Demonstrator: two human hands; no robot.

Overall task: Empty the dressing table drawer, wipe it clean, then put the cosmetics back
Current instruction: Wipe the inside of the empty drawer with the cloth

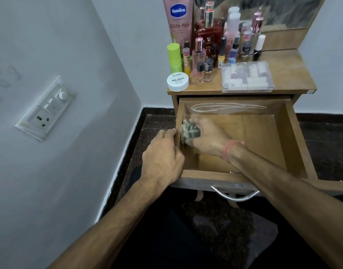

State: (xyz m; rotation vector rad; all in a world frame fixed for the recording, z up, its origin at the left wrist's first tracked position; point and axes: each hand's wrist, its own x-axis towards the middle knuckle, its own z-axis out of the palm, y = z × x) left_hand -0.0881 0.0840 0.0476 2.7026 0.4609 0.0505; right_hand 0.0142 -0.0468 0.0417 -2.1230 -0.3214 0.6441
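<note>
One drawer (242,144) stands pulled out below the counter (289,74), and your right hand (209,136) is inside it at the near left corner, its fingers curled round a bunched, blurred cloth (190,131) pressed against the left wall. Your left hand (162,156) sits outside that same wall, fingers hooked over the top edge of the drawer side. The drawer floor is bare light wood; along its back wall lies a thin pale loop that looks like a cord or necklace (226,108), though you cannot be sure which. A curved metal handle (234,196) hangs on the drawer front, just beside your right forearm. Up on the counter the cosmetics stand crowded toward the left and back: a tall pink Vaseline tube (179,20), a red perfume bottle (208,37), a green stick (174,57), a white nail polish remover tub (178,82) at the front left edge, and a clear plastic box (247,76) of small pale items lying near the front. A mirror (263,10) rises behind them. The left wall is pale and carries a switchboard with a socket (45,108); the floor (327,152) is dark stone, with a dark mat (225,230) under you.
</note>
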